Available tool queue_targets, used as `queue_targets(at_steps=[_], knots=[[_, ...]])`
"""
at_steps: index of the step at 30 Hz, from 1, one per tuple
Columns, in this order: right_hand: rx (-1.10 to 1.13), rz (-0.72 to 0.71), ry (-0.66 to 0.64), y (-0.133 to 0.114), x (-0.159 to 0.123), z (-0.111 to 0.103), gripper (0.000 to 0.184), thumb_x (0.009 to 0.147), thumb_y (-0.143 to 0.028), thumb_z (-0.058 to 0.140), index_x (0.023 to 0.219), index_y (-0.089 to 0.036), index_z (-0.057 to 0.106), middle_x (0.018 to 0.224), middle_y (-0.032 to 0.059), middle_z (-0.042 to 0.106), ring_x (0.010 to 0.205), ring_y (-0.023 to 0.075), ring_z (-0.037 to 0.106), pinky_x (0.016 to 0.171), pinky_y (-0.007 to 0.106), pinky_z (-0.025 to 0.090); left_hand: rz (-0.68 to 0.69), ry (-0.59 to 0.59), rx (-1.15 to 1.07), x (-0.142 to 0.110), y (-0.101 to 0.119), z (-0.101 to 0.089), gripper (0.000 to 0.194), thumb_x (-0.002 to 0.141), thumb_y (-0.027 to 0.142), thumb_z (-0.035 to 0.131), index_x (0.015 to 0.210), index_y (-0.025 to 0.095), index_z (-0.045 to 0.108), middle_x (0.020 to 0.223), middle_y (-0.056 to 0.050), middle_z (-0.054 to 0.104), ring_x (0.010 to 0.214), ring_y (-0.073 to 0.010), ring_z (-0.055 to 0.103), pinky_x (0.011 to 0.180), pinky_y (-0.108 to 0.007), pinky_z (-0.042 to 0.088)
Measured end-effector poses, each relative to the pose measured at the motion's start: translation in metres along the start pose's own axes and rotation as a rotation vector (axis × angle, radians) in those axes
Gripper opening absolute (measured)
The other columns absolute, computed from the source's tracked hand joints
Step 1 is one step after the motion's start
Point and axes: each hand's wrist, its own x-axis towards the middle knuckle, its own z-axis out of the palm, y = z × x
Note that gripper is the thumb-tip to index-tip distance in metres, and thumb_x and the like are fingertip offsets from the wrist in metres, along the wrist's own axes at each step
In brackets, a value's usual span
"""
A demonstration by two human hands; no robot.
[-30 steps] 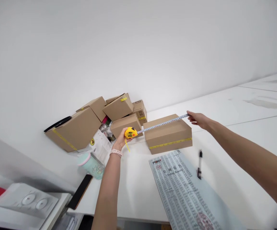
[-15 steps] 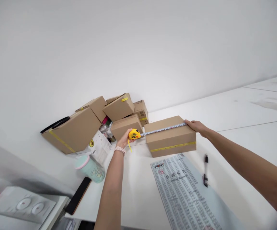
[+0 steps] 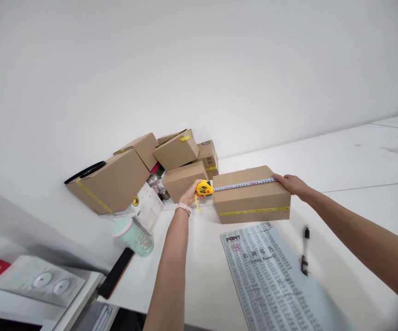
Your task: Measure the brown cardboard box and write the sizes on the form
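Observation:
A closed cardboard box (image 3: 250,200) with yellow tape along its near side lies on the white table. My left hand (image 3: 192,193) is wrapped round a yellow tape measure (image 3: 204,187) just off the box's left edge, its yellow strap hanging down. The pulled-out blade (image 3: 243,185) runs across the box top. At the right end, my right hand (image 3: 288,183) pinches the blade's tip against the box's edge. In front of the box lies a printed report folder (image 3: 264,271), with a black-and-clear pen (image 3: 305,250) to its right.
Several cardboard boxes (image 3: 107,184) are stacked at the back left against the wall. A mint tumbler with a pink-rimmed lid (image 3: 135,236) and a dark flat bar (image 3: 116,272) stand and lie along the table's left edge. A white appliance panel (image 3: 43,280) is at lower left.
The tape measure in my left hand has come closer to the box's left edge, so less blade shows between them. My right hand keeps its place; the whole view has shifted slightly.

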Motion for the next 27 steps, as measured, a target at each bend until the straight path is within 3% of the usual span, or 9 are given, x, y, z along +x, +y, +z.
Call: queue_targets(at_steps=[7, 12, 15, 16, 18, 20, 22, 24, 27], knots=[[-0.128, 0.088, 0.04, -0.017, -0.007, -0.003, 0.036, 0.085, -0.057, 0.056, 0.073, -0.024, 0.057, 0.079, 0.0114, 0.068, 0.076, 0.0288, 0.062, 0.067, 0.04, 0.045, -0.037, -0.076, 0.021, -0.008, 0.008, 0.002, 0.039, 0.099, 0.042, 0.059, 0.123, 0.012, 0.063, 0.118, -0.014, 0.069, 0.096, -0.0233, 0.069, 0.079, -0.037, 0.06], [0.034, 0.002, 0.084, -0.034, -0.015, -0.029, 0.038, 0.09, -0.057, 0.053, 0.072, -0.023, 0.054, 0.079, 0.0079, 0.066, 0.07, 0.0204, 0.055, 0.063, 0.033, 0.042, -0.002, -0.285, 0.051, -0.06, 0.028, 0.01, 0.048, 0.081, 0.039, 0.076, 0.12, 0.013, 0.067, 0.106, -0.015, 0.075, 0.082, -0.023, 0.072, 0.065, -0.029, 0.058], [0.155, -0.125, -0.021, -0.054, -0.021, -0.049, 0.043, 0.085, -0.063, 0.061, 0.073, -0.022, 0.056, 0.078, 0.0047, 0.064, 0.071, 0.0176, 0.052, 0.063, 0.03, 0.04, -0.107, -0.542, 0.099, -0.113, 0.007, 0.037, 0.074, 0.06, 0.027, 0.09, 0.129, 0.017, 0.064, 0.108, -0.016, 0.074, 0.074, -0.028, 0.074, 0.058, -0.035, 0.06], [0.166, -0.165, -0.078, -0.062, -0.023, -0.053, 0.044, 0.083, -0.064, 0.064, 0.072, -0.022, 0.056, 0.076, 0.0036, 0.063, 0.071, 0.0173, 0.051, 0.063, 0.03, 0.04, -0.164, -0.684, 0.087, -0.13, -0.007, 0.05, 0.078, 0.058, 0.025, 0.091, 0.13, 0.021, 0.063, 0.11, -0.014, 0.072, 0.073, -0.0271, 0.074, 0.056, -0.033, 0.06], [0.149, -0.226, -0.188, -0.078, -0.029, -0.056, 0.046, 0.081, -0.066, 0.067, 0.071, -0.023, 0.055, 0.075, 0.0026, 0.063, 0.072, 0.0171, 0.052, 0.065, 0.03, 0.041, -0.19, -0.798, -0.114, -0.159, -0.041, 0.079, 0.068, 0.062, 0.038, 0.089, 0.123, 0.022, 0.064, 0.109, -0.012, 0.07, 0.069, -0.0258, 0.074, 0.05, -0.03, 0.057], [0.135, -0.261, -0.224, -0.088, -0.033, -0.052, 0.047, 0.084, -0.069, 0.062, 0.076, -0.022, 0.058, 0.081, 0.0042, 0.067, 0.076, 0.0183, 0.057, 0.068, 0.03, 0.044, -0.158, -0.746, -0.336, -0.177, -0.071, 0.107, 0.063, 0.064, 0.049, 0.084, 0.116, 0.019, 0.064, 0.107, -0.012, 0.069, 0.067, -0.0262, 0.074, 0.049, -0.03, 0.057], [0.095, -0.257, -0.139, -0.09, -0.035, -0.042, 0.051, 0.092, -0.07, 0.047, 0.087, -0.021, 0.062, 0.096, 0.0087, 0.072, 0.086, 0.0212, 0.063, 0.073, 0.031, 0.048, -0.139, -0.66, -0.475, -0.181, -0.086, 0.128, 0.063, 0.066, 0.057, 0.079, 0.111, 0.015, 0.066, 0.103, -0.013, 0.068, 0.065, -0.0251, 0.073, 0.047, -0.029, 0.055], [-0.036, -0.24, -0.015, -0.082, -0.035, -0.029, 0.056, 0.099, -0.064, 0.033, 0.103, -0.019, 0.066, 0.113, 0.0137, 0.072, 0.098, 0.0254, 0.065, 0.082, 0.036, 0.051, -0.147, -0.534, -0.546, -0.174, -0.083, 0.142, 0.063, 0.066, 0.059, 0.077, 0.106, 0.011, 0.067, 0.099, -0.013, 0.068, 0.063, -0.0234, 0.072, 0.046, -0.028, 0.054], [-0.246, -0.257, 0.032, -0.059, -0.037, -0.006, 0.049, 0.099, -0.048, 0.035, 0.117, -0.016, 0.068, 0.132, 0.0169, 0.067, 0.118, 0.0329, 0.061, 0.098, 0.046, 0.049, -0.178, -0.354, -0.584, -0.155, -0.06, 0.154, 0.054, 0.074, 0.055, 0.072, 0.101, 0.009, 0.067, 0.093, -0.011, 0.068, 0.061, -0.0211, 0.071, 0.051, -0.028, 0.054]])
